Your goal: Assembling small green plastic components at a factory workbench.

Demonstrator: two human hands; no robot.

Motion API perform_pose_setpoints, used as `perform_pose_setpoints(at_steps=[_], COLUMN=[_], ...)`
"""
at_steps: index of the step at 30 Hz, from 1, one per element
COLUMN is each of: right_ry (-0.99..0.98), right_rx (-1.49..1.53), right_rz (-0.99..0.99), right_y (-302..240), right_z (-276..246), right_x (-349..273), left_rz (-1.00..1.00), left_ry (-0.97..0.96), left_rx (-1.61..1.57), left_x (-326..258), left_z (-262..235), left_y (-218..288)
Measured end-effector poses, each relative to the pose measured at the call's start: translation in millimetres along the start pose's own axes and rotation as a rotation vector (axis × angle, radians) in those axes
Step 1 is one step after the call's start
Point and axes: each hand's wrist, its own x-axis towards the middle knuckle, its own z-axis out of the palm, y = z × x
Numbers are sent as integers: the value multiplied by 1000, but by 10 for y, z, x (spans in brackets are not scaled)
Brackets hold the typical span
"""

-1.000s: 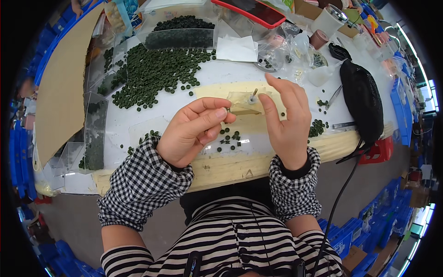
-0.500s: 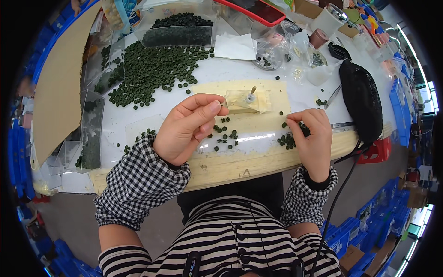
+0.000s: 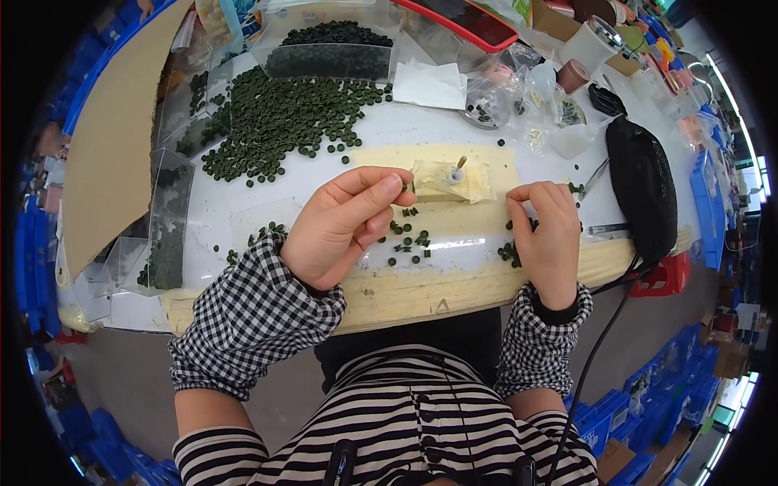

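Note:
My left hand (image 3: 344,223) is closed in a pinch, held just left of a small tape-covered block (image 3: 442,188). A tiny dark bit shows at its thumb and fingertip. Out of the block rises a short brass-coloured pin (image 3: 461,162) with a whitish collar round its foot. My right hand (image 3: 549,231) is closed too, thumb and forefinger drawn together over a little heap of dark green round pieces (image 3: 509,254); whatever its tips hold is too small to make out. Several more loose green pieces (image 3: 405,243) lie between the hands.
A broad spread of green pieces (image 3: 279,121) lies at the far left, before a clear bin (image 3: 328,63) of them. Cardboard (image 3: 113,138) stands at left. Tweezers (image 3: 596,178) and a black mesh pouch (image 3: 644,182) lie right; a red-edged phone (image 3: 466,23) is at the back.
The whole scene has shifted slightly to the right in the picture. My left hand keeps its pinch beside the block, and my right hand has moved slightly left relative to the table.

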Motion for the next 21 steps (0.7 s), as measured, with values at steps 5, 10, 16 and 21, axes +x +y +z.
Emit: perform_pose_setpoints(at_steps=[5, 10, 16, 21], right_ry=[121, 110, 93, 56], right_rx=[377, 658, 881, 992], right_rz=[152, 143, 124, 184], right_y=[-164, -459, -655, -726], right_z=[-25, 61, 305, 367], right_x=[-37, -55, 7, 6], left_rz=[0, 20, 67, 86], left_ry=[-26, -53, -70, -66], left_rx=[0, 30, 23, 61], left_x=[-2, -6, -26, -44], left_z=[12, 11, 36, 55], left_y=[-7, -20, -47, -41])
